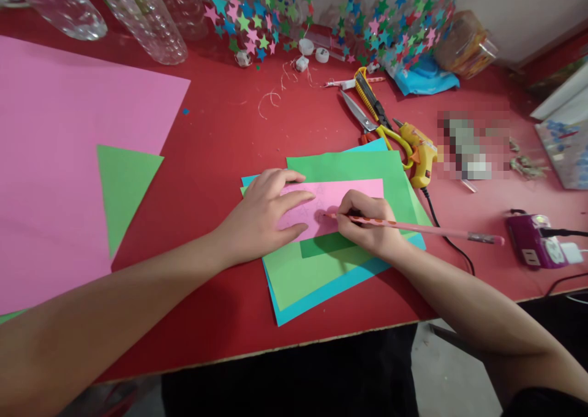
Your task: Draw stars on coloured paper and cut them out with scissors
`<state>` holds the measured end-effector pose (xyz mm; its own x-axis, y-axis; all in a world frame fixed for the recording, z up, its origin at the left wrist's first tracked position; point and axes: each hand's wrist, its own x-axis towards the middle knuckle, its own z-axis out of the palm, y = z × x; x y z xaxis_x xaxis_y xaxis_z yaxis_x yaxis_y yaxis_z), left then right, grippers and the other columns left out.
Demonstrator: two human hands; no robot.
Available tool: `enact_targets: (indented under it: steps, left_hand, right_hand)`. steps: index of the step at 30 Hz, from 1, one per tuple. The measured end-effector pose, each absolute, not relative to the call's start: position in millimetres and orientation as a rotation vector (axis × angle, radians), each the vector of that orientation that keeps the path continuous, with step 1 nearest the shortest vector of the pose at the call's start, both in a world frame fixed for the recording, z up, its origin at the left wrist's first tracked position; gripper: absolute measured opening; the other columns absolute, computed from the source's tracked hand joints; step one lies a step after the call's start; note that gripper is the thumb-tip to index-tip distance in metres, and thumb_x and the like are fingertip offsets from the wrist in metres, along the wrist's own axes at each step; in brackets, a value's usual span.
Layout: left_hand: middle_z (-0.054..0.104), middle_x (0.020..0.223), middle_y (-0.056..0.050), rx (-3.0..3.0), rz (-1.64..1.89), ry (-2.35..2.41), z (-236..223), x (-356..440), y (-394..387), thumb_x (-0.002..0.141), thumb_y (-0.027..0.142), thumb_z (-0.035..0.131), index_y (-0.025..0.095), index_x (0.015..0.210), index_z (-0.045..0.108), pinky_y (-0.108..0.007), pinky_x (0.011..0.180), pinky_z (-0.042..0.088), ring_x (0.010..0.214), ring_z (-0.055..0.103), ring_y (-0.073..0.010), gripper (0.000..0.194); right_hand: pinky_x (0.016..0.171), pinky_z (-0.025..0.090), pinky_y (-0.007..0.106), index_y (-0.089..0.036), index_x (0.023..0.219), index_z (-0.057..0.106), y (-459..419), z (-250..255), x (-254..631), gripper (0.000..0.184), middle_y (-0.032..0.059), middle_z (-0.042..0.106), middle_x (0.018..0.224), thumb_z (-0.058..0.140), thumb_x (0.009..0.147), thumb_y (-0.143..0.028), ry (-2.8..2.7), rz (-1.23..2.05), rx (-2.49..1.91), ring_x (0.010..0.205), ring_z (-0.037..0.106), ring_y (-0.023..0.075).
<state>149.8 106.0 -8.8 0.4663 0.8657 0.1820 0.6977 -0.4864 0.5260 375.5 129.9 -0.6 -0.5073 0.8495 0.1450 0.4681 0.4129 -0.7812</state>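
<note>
A pink paper strip with faint pencil outlines, some star-like, lies on a stack of green paper and blue paper. My left hand rests on the strip's left end, its fingers spread and pressing the paper. In my right hand a pink pencil is gripped between thumb and fingers. The pencil's tip touches the strip just right of my left fingertips, and its eraser end points right. Part of the strip is hidden under both hands.
Scissors, a yellow utility knife and a yellow glue gun lie beyond the stack. A purple power adapter sits right. Large pink paper covers the left. Plastic bottles and star-filled clear containers line the back.
</note>
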Motion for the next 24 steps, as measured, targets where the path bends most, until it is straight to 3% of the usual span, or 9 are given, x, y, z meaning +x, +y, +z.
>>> enact_targets:
  steps: [24]
  left_hand:
    - [0.048, 0.130, -0.011, 2.326, 0.596, 1.326, -9.1, 150.1, 106.3, 0.085, 0.035, 0.062, 0.022, 0.121, 0.063, -0.054, 0.103, 0.038, 0.120, 0.044, -0.0311, 0.038]
  right_hand:
    - [0.046, 0.028, 0.020, -0.022, 0.065, 0.040, 129.1, -0.7, 377.1, 0.017, -0.0075, 0.039, 0.052, 0.053, 0.074, -0.018, -2.174, 0.938, -1.100, 0.046, 0.033, 0.0064]
